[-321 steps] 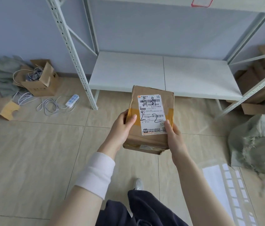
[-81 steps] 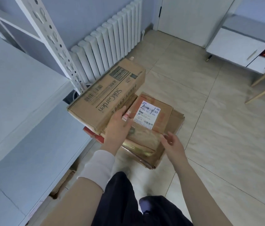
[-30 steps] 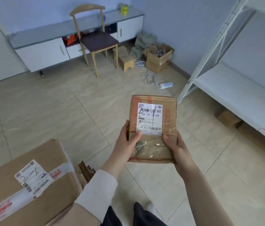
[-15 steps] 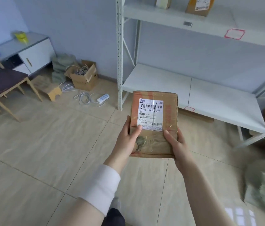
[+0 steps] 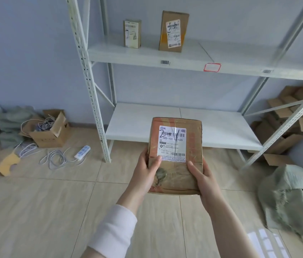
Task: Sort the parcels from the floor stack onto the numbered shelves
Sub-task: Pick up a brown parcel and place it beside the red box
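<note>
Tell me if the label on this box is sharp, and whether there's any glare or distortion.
Head view: the box label is sharp, digits legible through faint tape sheen; shelf posts splay from wide-angle distortion; a sunlight patch brightens the floor.

The brown cardboard parcel [image 5: 176, 170] hides the fingers of the left hand [image 5: 146, 175] and right hand [image 5: 203, 180], thumbs aside, and the small print on its white shipping label [image 5: 173, 144] is too fine to read. The white metal shelf rack [image 5: 147, 54] and grey-green woven sack [image 5: 288, 194] run off the right edge.
</note>
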Demonstrator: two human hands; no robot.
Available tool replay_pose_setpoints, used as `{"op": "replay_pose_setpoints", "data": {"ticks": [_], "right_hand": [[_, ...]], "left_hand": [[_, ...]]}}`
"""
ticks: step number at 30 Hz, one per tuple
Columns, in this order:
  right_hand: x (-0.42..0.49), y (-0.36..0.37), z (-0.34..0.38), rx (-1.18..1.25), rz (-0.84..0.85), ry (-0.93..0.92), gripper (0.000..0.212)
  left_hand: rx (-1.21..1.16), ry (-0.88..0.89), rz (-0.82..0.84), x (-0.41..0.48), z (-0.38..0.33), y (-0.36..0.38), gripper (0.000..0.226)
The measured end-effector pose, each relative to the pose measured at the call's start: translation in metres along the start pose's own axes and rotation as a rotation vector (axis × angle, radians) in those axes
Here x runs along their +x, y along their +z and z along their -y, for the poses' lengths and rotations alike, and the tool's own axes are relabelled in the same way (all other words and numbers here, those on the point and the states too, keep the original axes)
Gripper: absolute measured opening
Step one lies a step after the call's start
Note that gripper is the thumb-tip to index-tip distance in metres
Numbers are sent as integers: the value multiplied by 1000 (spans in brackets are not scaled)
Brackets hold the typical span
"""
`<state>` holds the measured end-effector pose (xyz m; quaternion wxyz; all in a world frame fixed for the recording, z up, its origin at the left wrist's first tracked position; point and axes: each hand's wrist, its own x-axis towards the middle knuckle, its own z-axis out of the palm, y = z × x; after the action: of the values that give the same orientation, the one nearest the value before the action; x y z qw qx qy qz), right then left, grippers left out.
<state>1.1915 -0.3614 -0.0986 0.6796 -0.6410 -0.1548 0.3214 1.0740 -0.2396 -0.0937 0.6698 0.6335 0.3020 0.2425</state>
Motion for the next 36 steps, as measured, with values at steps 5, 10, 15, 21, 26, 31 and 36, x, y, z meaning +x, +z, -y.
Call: {"op": "replay_pose_setpoints", "data": {"ticks": [5,10,15,21,26,31,36], "right_hand": [[27,-3,5,-19,-33,-5,44],[62,-9,9,-11,-74,8,50],[108,-18,44,-2,-71,-58,45],[168,-33,111,11,-63,-194,46],[214,-38,182,38,-11,-317,46],[255,-25,248,38,11,-441,47],[289,-4,309,66,51,-566,42]], "left_hand": [[-31,-32,62,29,-1,6,42],[-28,-34,74,66,-8,15,39],[40,38,96,115,-34,33,21],[36,171,74,179,-92,67,22],[55,311,77,228,-156,86,28],[113,472,27,268,-222,88,33],[101,598,-8,306,-280,80,36]]}}
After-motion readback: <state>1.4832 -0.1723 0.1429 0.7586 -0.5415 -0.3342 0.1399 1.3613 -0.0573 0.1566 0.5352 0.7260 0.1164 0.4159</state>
